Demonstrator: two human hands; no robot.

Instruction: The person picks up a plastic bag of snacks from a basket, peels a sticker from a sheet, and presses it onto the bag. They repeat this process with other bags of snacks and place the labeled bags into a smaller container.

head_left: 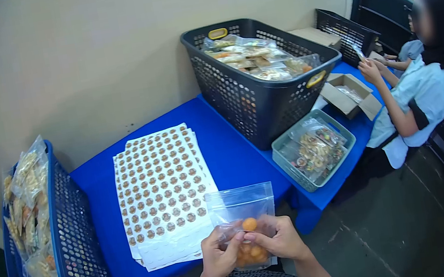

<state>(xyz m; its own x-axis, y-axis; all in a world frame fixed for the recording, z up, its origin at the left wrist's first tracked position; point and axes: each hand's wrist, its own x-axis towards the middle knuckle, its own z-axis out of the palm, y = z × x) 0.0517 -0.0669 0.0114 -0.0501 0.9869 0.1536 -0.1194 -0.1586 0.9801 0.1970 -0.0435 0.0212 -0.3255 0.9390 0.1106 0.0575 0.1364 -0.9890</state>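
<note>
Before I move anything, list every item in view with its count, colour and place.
Bag: one, clear, between the hands
Balls: several, orange, inside the bag
Sticker sheets: at least two, white with brown rounds, mid-table
Blue basket: one, left
Dark basket: one, right of the sheets
Snack packs: many, clear with pale contents, in both these baskets
Tub: one, green, before the dark basket, holding packs
Open carton: one, brown, beyond the tub
Far basket: one, black, back right
Tablecloth: blue, underneath
Co-worker: one clearly visible, pale-blue top, right
Left hand, right hand: one each, holding the bag
</note>
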